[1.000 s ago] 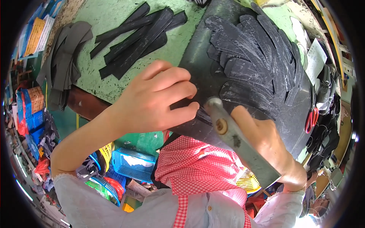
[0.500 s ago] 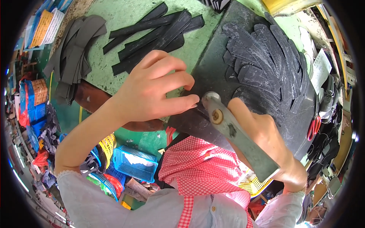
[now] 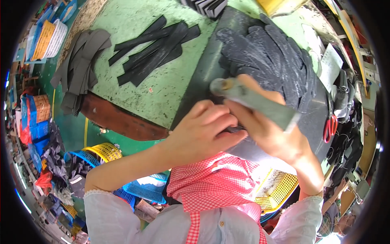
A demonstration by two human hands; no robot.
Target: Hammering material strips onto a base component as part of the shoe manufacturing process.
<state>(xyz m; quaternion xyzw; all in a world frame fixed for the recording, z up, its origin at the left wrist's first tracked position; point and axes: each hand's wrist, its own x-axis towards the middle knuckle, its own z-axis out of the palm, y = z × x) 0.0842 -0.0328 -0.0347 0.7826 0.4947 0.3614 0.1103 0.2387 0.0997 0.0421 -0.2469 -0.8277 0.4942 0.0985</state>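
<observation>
right hand (image 3: 278, 140): fingers clamped on grey hammer (image 3: 262, 105) | left hand (image 3: 203, 133): fingers curled, can't really tell if pinching anything | black strips (image 3: 268, 57) heaped nearby

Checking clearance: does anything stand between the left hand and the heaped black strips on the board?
Yes: seen from above, the right hand and the metal tool it grips lie between the left hand and the heaped black strips.

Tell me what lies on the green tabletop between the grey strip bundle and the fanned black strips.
The head view shows a loose pile of crossed black strips between the grey strip bundle and the fanned black strips.
</observation>
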